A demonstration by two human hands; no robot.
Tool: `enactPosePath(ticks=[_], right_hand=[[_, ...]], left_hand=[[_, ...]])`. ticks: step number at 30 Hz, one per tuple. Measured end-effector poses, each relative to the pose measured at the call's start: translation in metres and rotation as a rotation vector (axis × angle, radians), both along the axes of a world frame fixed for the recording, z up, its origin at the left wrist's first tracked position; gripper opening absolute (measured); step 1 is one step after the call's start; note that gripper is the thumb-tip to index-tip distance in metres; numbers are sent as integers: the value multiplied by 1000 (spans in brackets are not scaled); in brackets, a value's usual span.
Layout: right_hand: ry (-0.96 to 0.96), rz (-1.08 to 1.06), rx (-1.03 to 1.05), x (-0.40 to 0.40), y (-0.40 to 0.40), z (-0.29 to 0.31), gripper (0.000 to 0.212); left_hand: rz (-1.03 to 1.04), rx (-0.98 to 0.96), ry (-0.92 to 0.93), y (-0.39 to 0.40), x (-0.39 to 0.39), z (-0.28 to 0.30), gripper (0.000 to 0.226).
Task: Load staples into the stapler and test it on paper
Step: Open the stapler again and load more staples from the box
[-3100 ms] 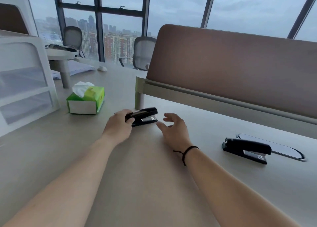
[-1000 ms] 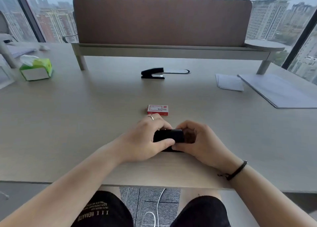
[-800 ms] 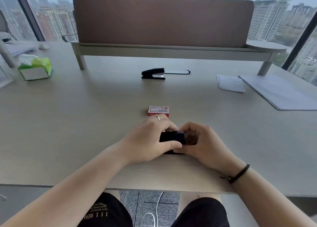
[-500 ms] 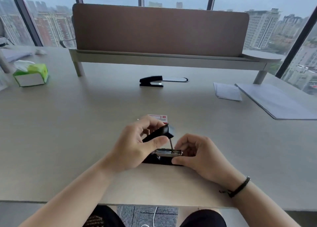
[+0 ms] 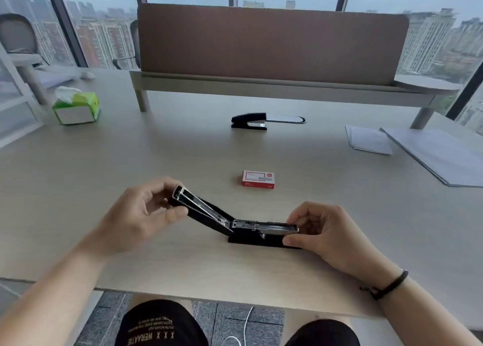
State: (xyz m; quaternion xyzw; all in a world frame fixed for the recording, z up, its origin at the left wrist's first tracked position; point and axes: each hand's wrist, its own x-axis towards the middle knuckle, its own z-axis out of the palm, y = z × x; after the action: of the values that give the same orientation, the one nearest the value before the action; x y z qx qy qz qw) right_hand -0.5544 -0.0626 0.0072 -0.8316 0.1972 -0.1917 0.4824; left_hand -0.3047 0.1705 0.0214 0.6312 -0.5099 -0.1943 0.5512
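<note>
A black stapler (image 5: 251, 232) lies on the desk close to the front edge, its top arm swung wide open to the left so the metal staple channel shows. My left hand (image 5: 141, 215) pinches the raised end of that arm. My right hand (image 5: 326, 233) grips the front end of the base and channel. A small red and white staple box (image 5: 258, 179) sits shut on the desk just beyond the stapler. Sheets of white paper (image 5: 369, 139) lie at the far right.
A second black stapler (image 5: 249, 120) rests farther back by a cable slot. A green tissue box (image 5: 77, 107) stands at the far left. A brown divider panel (image 5: 269, 45) closes off the back, and a larger paper stack (image 5: 439, 154) lies on the right.
The stapler's top arm has swung from half raised to fully folded back to the left, held by my left hand. My right hand slid to the stapler's front end.
</note>
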Motion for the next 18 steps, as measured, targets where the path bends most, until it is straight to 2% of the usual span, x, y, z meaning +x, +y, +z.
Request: enactPosePath(ticks=[3, 6, 9, 14, 18], right_hand=[[0, 4, 7, 0, 0, 0, 24], [8, -3, 2, 0, 1, 1, 24], [4, -7, 1, 1, 1, 1, 25], [1, 4, 24, 0, -1, 0, 25], [4, 16, 30, 0, -2, -2, 26]], left_hand=[[40, 177, -158, 10, 14, -9, 53], [29, 316, -263, 9, 20, -13, 38], [24, 364, -305, 5, 23, -10, 33], [-11, 416, -288, 2, 29, -4, 35], [-194, 544, -205, -9, 35, 13, 49]])
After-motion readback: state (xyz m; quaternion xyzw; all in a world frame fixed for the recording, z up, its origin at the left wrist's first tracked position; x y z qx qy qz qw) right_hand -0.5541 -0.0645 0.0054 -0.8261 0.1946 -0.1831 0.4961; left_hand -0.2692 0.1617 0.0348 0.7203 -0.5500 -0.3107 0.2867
